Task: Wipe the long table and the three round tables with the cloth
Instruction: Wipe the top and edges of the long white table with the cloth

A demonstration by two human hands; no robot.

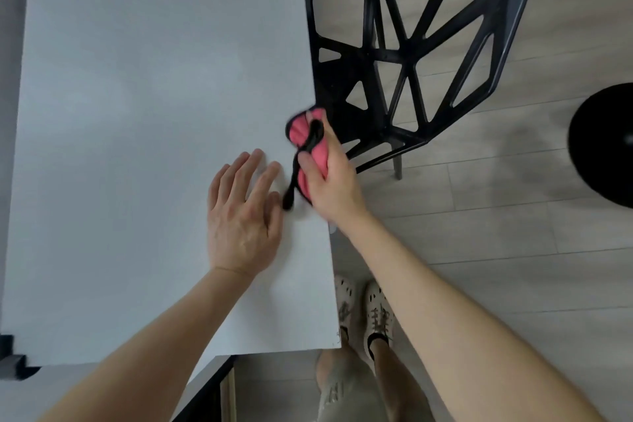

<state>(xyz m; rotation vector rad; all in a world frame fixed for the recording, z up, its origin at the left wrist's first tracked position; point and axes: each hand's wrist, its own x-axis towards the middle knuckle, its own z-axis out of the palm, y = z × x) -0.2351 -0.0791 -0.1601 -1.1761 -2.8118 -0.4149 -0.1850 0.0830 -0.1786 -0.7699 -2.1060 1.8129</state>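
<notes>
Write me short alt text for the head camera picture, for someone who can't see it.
Seen from above, a person's right hand grips a bunched pink cloth with black trim at the right edge of a long white table, while the left hand rests flat on the tabletop beside it. A black lattice chair stands on the pale wood floor past that edge.

Right hand [334, 178] grips the bunched pink cloth [310, 144] at the long table [137, 113]'s right edge — black trim dangling toward the surface. Left hand [241, 216] lies flat on the white top, fingers spread, just beside it. Black lattice chair [411, 44] stands against the table's far right side — pale shoes [363, 315] on the wood floor [513, 233] below, a black round base [603, 144] at far right.
</notes>
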